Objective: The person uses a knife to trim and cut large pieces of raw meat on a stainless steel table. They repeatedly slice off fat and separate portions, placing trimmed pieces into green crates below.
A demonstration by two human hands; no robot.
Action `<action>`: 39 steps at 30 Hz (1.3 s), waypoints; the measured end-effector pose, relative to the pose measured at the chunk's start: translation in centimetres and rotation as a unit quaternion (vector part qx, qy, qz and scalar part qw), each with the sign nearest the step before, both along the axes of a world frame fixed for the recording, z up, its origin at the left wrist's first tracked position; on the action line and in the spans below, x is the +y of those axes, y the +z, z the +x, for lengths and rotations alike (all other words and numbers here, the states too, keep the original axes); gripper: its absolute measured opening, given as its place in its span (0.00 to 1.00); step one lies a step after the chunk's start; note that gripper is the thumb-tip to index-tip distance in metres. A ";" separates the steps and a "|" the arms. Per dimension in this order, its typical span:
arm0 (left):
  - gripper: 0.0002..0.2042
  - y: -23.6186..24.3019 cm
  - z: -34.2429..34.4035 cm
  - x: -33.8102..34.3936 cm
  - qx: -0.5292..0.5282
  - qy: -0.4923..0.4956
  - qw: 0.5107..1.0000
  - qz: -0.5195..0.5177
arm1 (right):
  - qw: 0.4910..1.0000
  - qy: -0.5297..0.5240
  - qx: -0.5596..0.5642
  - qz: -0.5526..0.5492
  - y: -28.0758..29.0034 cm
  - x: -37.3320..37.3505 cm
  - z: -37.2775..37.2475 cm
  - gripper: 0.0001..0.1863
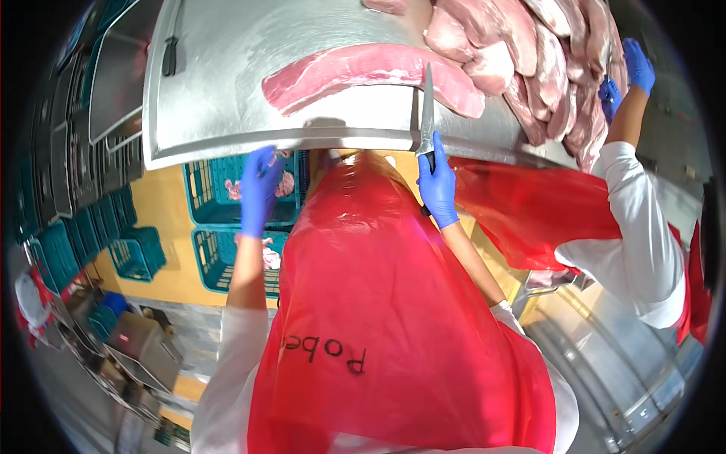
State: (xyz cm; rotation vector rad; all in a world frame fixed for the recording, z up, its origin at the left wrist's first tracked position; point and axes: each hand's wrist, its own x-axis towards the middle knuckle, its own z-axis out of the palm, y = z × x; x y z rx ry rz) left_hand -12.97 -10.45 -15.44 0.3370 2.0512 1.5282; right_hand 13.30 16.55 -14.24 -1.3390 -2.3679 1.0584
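Observation:
A long pink strip of meat (363, 69) lies on the steel worktable (219, 98) in front of me. My right hand (437, 185), in a blue glove, closes round the dark handle of a knife (428, 113). Its blade points away from me and overlaps the right part of the strip in view. My left hand (259, 189), also gloved in blue, hangs off the table's near edge above a green crate (198, 193). Its fingers are drawn together; small pink scraps (284, 154) show beside the fingertips, but whether they are held is unclear.
A pile of meat pieces (522, 53) covers the table's right side, where a co-worker's gloved hands (639, 68) reach in. Another knife (170, 53) lies at the left edge. A second green crate (215, 261) with scraps stands nearer me; more crates (138, 253) are further left.

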 end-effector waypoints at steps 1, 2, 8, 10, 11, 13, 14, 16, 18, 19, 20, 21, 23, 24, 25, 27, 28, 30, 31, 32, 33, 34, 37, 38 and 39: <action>0.22 0.0 -0.9 4.3 0.239 -0.087 0.966 -0.052 | 1.000 -0.011 -0.006 -0.009 0.1 0.1 0.3 0.35; 0.28 2.5 -1.9 9.0 0.330 -0.169 0.923 -0.099 | 0.999 -0.037 0.001 -0.023 0.0 0.0 0.8 0.35; 0.40 -0.6 -6.9 23.5 0.521 -0.304 0.741 -0.294 | 0.990 -0.125 0.038 -0.053 0.3 0.4 1.9 0.35; 0.38 -0.6 -8.2 25.5 0.446 -0.371 0.747 -0.323 | 0.988 -0.146 0.041 -0.038 -0.4 0.2 2.5 0.34; 0.36 -0.1 -8.7 26.1 0.420 -0.397 0.746 -0.332 | 0.987 -0.153 0.038 -0.031 -0.6 0.2 2.8 0.34; 0.36 1.2 -9.6 25.9 0.371 -0.454 0.742 -0.326 | 0.985 -0.165 0.033 -0.039 -0.3 -0.2 3.2 0.34; 0.35 1.9 -9.6 25.3 0.365 -0.491 0.728 -0.310 | 0.985 -0.162 0.043 -0.035 -0.7 -0.2 3.4 0.34; 0.32 3.3 -9.0 22.7 0.347 -0.563 0.696 -0.279 | 0.985 -0.155 0.063 -0.030 -1.7 -0.6 4.5 0.34; 0.31 3.0 -9.0 17.7 0.378 -0.587 0.672 -0.246 | 0.981 -0.161 0.041 -0.100 0.5 -0.6 4.3 0.33; 0.34 3.3 -9.3 16.0 0.362 -0.619 0.646 -0.260 | 0.984 -0.147 0.049 -0.089 0.4 -0.7 4.7 0.33; 0.37 3.7 -9.5 14.9 0.345 -0.650 0.619 -0.273 | 0.986 -0.135 0.057 -0.077 0.4 -0.7 5.1 0.33; 0.39 4.0 -9.3 13.9 0.379 -0.646 0.591 -0.298 | 0.986 -0.135 0.060 -0.081 0.7 -0.9 5.2 0.33; 0.43 4.4 -8.3 13.3 0.444 -0.632 0.539 -0.336 | 0.983 -0.144 0.070 -0.091 0.4 -1.3 5.8 0.33; 0.45 4.1 -7.6 13.8 0.453 -0.616 0.579 -0.282 | 0.981 -0.149 0.076 -0.096 0.2 -1.6 6.1 0.33; 0.46 3.8 -5.9 14.9 0.460 -0.593 0.620 -0.229 | 0.981 -0.148 0.082 -0.090 0.0 -1.8 6.2 0.34; 0.47 3.1 -2.5 17.6 0.431 -0.559 0.674 -0.220 | 0.976 -0.168 0.089 -0.110 -0.1 -2.0 6.3 0.34; 0.46 2.7 -0.9 19.7 0.396 -0.547 0.688 -0.265 | 0.973 -0.177 0.089 -0.120 0.1 -2.3 6.3 0.34; 0.45 2.2 0.0 22.0 0.328 -0.540 0.718 -0.293 | 0.962 -0.192 0.111 -0.158 1.4 -2.3 6.3 0.34; 0.43 2.3 -0.1 22.4 0.296 -0.544 0.734 -0.278 | 0.959 -0.193 0.119 -0.170 1.7 -2.4 6.6 0.34; 0.42 2.3 -0.7 22.7 0.268 -0.546 0.748 -0.265 | 0.955 -0.194 0.130 -0.184 1.7 -2.4 6.7 0.35; 0.36 1.8 -1.6 23.0 0.256 -0.573 0.737 -0.252 | 0.968 -0.168 0.133 -0.129 0.7 -2.5 7.3 0.35; 0.35 1.3 -2.6 23.1 0.189 -0.588 0.750 -0.238 | 0.963 -0.159 0.153 -0.156 0.6 -2.6 7.4 0.34; 0.31 -0.1 -4.5 23.4 0.029 -0.595 0.781 -0.187 | 0.960 -0.121 0.170 -0.187 0.8 -3.4 7.3 0.31; 0.31 -0.4 -4.8 23.0 0.016 -0.590 0.786 -0.182 | 0.968 -0.097 0.150 -0.178 0.6 -3.7 7.3 0.31; 0.31 -0.7 -5.2 22.8 0.003 -0.585 0.791 -0.178 | 0.974 -0.072 0.130 -0.169 0.2 -4.2 7.4 0.30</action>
